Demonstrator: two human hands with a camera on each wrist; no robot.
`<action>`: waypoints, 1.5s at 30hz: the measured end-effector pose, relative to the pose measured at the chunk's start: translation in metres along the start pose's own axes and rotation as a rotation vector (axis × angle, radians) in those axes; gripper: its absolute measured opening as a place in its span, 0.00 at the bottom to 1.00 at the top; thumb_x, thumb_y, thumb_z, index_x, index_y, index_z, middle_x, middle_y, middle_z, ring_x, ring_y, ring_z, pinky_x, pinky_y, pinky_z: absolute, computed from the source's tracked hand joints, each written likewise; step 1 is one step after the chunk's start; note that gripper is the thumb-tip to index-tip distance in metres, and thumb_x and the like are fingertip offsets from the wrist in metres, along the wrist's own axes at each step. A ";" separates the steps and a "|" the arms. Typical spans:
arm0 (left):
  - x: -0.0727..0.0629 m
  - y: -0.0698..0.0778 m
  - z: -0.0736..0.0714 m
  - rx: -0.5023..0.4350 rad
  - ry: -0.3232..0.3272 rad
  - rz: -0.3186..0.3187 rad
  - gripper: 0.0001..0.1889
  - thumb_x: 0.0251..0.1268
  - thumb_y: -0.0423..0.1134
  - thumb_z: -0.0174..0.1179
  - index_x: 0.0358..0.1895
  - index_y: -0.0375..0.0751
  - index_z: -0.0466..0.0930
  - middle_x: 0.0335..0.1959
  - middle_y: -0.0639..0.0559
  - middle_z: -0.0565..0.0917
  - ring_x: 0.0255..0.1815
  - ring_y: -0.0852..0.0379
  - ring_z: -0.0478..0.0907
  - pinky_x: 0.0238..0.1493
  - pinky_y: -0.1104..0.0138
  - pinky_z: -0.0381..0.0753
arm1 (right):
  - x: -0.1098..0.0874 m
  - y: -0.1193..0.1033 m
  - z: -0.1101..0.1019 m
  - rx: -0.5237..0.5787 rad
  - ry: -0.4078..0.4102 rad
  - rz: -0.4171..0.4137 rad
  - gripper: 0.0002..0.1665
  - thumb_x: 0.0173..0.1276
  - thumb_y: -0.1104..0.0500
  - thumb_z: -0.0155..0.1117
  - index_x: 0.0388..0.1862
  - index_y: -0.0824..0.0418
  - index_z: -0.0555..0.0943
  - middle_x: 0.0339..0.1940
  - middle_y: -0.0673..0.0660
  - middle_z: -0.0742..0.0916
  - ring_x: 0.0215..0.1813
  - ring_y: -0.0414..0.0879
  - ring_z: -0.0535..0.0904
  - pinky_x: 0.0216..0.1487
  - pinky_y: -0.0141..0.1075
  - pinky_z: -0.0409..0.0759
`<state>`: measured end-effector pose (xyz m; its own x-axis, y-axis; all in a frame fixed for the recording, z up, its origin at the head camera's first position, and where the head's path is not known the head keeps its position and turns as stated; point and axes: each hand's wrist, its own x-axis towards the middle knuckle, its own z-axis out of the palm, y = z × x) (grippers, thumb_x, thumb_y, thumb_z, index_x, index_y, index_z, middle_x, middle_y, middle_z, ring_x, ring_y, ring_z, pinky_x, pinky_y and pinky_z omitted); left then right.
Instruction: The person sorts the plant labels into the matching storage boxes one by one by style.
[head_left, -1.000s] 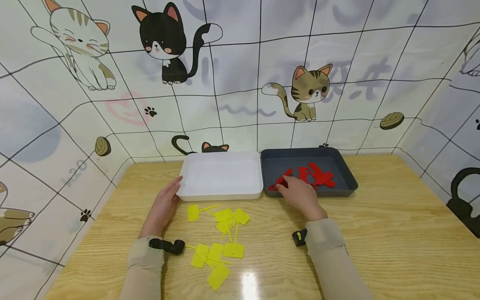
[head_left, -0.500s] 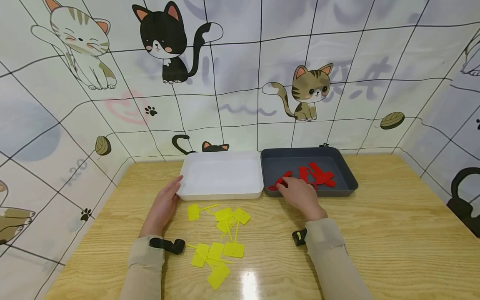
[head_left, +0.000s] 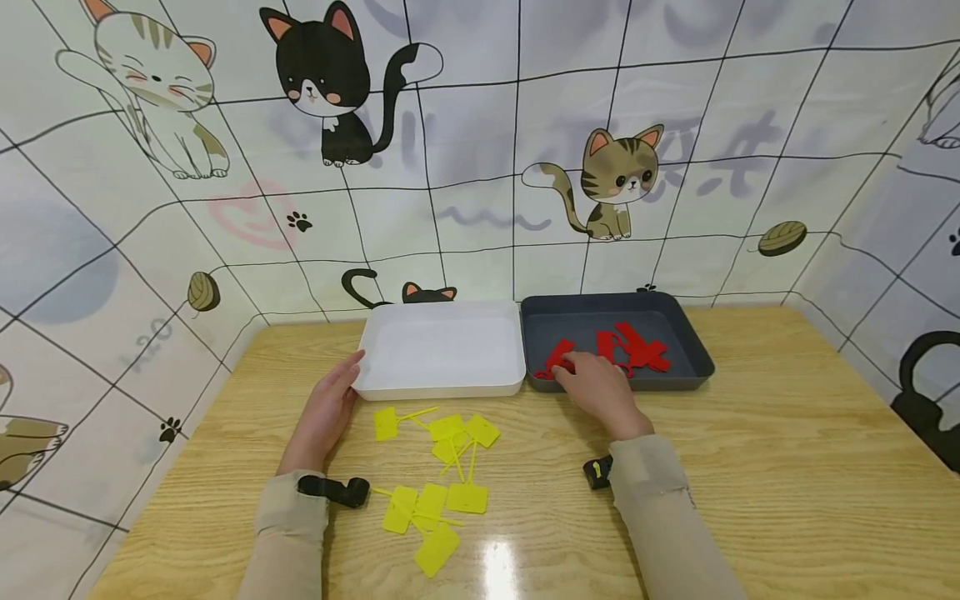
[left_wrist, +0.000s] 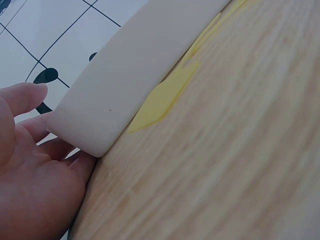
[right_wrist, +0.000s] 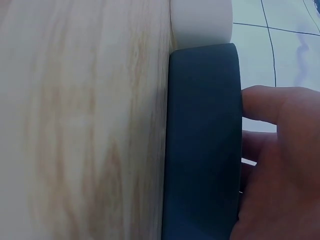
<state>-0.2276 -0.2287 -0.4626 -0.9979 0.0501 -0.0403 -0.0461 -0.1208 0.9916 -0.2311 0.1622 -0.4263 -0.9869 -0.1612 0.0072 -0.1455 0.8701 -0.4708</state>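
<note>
The left hand (head_left: 322, 421), fingers loosely extended, touched the left end of a shallow white tray (head_left: 442, 346). Just in front, bright yellow tags (head_left: 468, 499), flat rectangles with thin stems, lay partly overlapping on the wooden table (head_left: 795, 442). Farther right, vivid red pieces (head_left: 641, 352), flat and jumbled, lay in a dark grey tray (head_left: 547, 318); the right hand's (head_left: 602, 392) fingertips reached the leftmost ones, though whether they pinched any could not be told.

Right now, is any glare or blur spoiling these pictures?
Head view: white glare on the table, right of the lowest yellow tag, otherwise evenly lit; left wrist view: dim and soft, even on the white tray; right wrist view: dim, bluish, the dark tray showing little detail.
</note>
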 end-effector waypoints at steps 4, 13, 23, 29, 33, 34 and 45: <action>0.000 0.000 0.000 0.007 -0.002 0.000 0.26 0.70 0.46 0.42 0.67 0.39 0.56 0.70 0.50 0.48 0.69 0.58 0.45 0.66 0.63 0.45 | 0.000 0.000 0.000 0.007 0.001 -0.001 0.26 0.68 0.48 0.48 0.57 0.63 0.72 0.55 0.63 0.76 0.53 0.59 0.72 0.53 0.59 0.62; 0.001 -0.001 0.001 0.004 0.006 -0.010 0.25 0.70 0.46 0.42 0.67 0.41 0.57 0.70 0.51 0.48 0.69 0.59 0.46 0.66 0.64 0.45 | 0.001 0.003 -0.004 0.133 -0.010 0.024 0.27 0.67 0.47 0.48 0.60 0.60 0.70 0.59 0.61 0.73 0.56 0.58 0.69 0.53 0.54 0.66; 0.000 0.000 0.000 -0.013 -0.004 -0.003 0.26 0.70 0.46 0.42 0.67 0.39 0.55 0.70 0.50 0.48 0.69 0.58 0.45 0.66 0.63 0.45 | -0.003 0.012 -0.016 0.339 0.138 -0.015 0.25 0.68 0.44 0.47 0.58 0.54 0.72 0.53 0.55 0.78 0.49 0.51 0.74 0.46 0.47 0.72; 0.000 0.000 -0.001 -0.003 -0.006 -0.003 0.26 0.70 0.46 0.41 0.67 0.39 0.55 0.70 0.51 0.48 0.69 0.58 0.45 0.66 0.63 0.45 | -0.006 0.022 -0.026 0.396 0.242 -0.030 0.25 0.68 0.46 0.48 0.60 0.55 0.70 0.53 0.55 0.78 0.53 0.53 0.72 0.49 0.49 0.70; 0.000 0.000 0.000 0.006 -0.004 -0.008 0.25 0.71 0.45 0.41 0.67 0.40 0.56 0.70 0.51 0.48 0.69 0.59 0.45 0.66 0.64 0.45 | -0.008 0.031 -0.033 0.414 0.351 -0.003 0.26 0.69 0.46 0.47 0.61 0.55 0.69 0.53 0.54 0.78 0.53 0.52 0.72 0.48 0.48 0.70; 0.000 0.000 0.000 0.005 0.000 -0.011 0.25 0.71 0.45 0.41 0.67 0.41 0.56 0.70 0.52 0.48 0.68 0.59 0.46 0.66 0.64 0.45 | -0.009 0.034 -0.034 0.419 0.384 0.018 0.25 0.69 0.46 0.46 0.61 0.54 0.69 0.53 0.53 0.78 0.53 0.51 0.72 0.47 0.48 0.70; 0.001 0.001 0.000 0.010 0.001 0.001 0.25 0.71 0.45 0.41 0.67 0.40 0.56 0.70 0.50 0.49 0.69 0.58 0.46 0.66 0.63 0.46 | -0.019 0.061 -0.053 0.554 0.625 0.302 0.22 0.69 0.49 0.42 0.58 0.50 0.73 0.56 0.51 0.77 0.55 0.47 0.70 0.50 0.40 0.69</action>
<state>-0.2283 -0.2286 -0.4615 -0.9980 0.0487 -0.0392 -0.0444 -0.1104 0.9929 -0.2249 0.2430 -0.4085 -0.8590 0.4633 0.2178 0.0215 0.4576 -0.8889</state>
